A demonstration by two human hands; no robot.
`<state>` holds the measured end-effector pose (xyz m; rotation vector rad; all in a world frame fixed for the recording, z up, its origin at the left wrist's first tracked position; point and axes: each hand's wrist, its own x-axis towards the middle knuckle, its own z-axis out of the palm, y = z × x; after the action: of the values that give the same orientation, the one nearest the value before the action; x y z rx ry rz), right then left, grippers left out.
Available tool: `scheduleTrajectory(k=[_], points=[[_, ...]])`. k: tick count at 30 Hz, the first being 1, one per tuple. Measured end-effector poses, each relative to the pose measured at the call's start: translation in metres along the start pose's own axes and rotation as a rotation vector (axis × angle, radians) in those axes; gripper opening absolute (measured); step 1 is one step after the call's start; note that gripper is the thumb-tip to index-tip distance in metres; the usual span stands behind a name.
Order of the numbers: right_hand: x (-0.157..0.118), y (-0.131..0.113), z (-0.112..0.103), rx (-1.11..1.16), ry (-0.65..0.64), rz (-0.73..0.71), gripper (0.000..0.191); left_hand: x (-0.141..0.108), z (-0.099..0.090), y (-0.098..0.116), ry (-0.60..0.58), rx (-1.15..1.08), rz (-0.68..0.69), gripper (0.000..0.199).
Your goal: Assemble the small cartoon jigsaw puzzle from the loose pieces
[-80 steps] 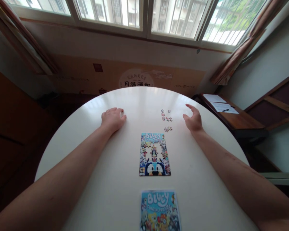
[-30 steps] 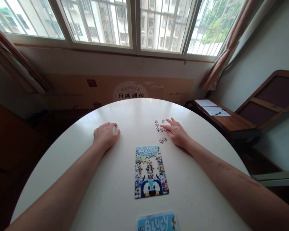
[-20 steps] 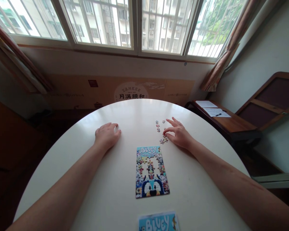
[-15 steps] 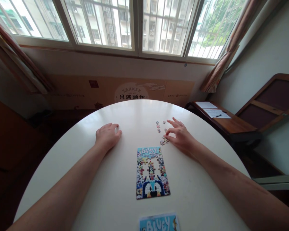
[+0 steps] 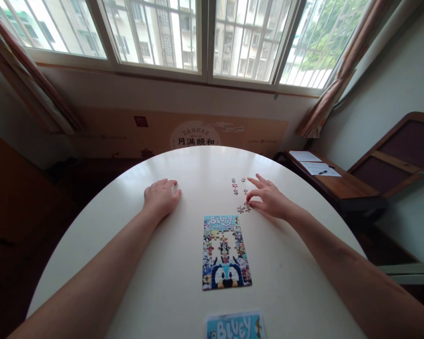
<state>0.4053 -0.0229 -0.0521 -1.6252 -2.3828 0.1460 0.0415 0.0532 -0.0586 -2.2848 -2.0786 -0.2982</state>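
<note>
My right hand (image 5: 266, 197) is over the loose jigsaw pieces, thumb and forefinger pinched on a small puzzle piece (image 5: 248, 204), its other fingers raised. Just left of the pinch lies another puzzle piece (image 5: 240, 209). Several more loose pieces (image 5: 235, 186) form a short column farther back. My left hand (image 5: 161, 197) rests on the table to the left, fingers loosely bent and thumb apart, holding nothing. Between my forearms lies a Bluey jigsaw puzzle (image 5: 227, 278), its border and lower part filled and pale gaps around its middle.
A round white table (image 5: 144, 292) carries everything. At its near side a second Bluey picture (image 5: 235, 327) is cut off by the frame. To the right, a wooden desk (image 5: 356, 184) holds papers (image 5: 320, 168) and a pen. Windows and curtains stand beyond the table.
The view has shifted slightly, so everything sits a little farther right. Both hands keep nearly the same places, the right one still pinching among the loose pieces.
</note>
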Motion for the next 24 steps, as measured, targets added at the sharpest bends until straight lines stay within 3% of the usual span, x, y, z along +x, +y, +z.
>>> scheduleTrajectory(k=[6,10,14,17,21,24], points=[[-0.003,0.001,-0.01,0.033,-0.097,0.083,0.017,0.0,-0.001,0.001,0.001,-0.009,0.003,0.049],[-0.009,0.006,-0.015,0.066,-0.091,0.11,0.014,-0.001,-0.002,0.001,0.006,-0.02,0.008,0.049],[-0.014,0.014,-0.022,0.131,-0.143,0.053,0.012,-0.002,-0.003,0.001,0.012,-0.026,0.009,0.048],[-0.018,0.014,-0.032,0.167,-0.11,0.005,0.012,-0.002,-0.002,0.0,0.021,-0.031,0.009,0.046],[-0.02,-0.004,-0.044,0.251,-0.053,-0.009,0.013,-0.003,-0.001,0.001,0.037,-0.043,0.005,0.042],[-0.02,-0.033,-0.041,0.418,-0.08,0.012,0.016,-0.008,-0.008,0.008,0.119,-0.094,0.1,0.035]])
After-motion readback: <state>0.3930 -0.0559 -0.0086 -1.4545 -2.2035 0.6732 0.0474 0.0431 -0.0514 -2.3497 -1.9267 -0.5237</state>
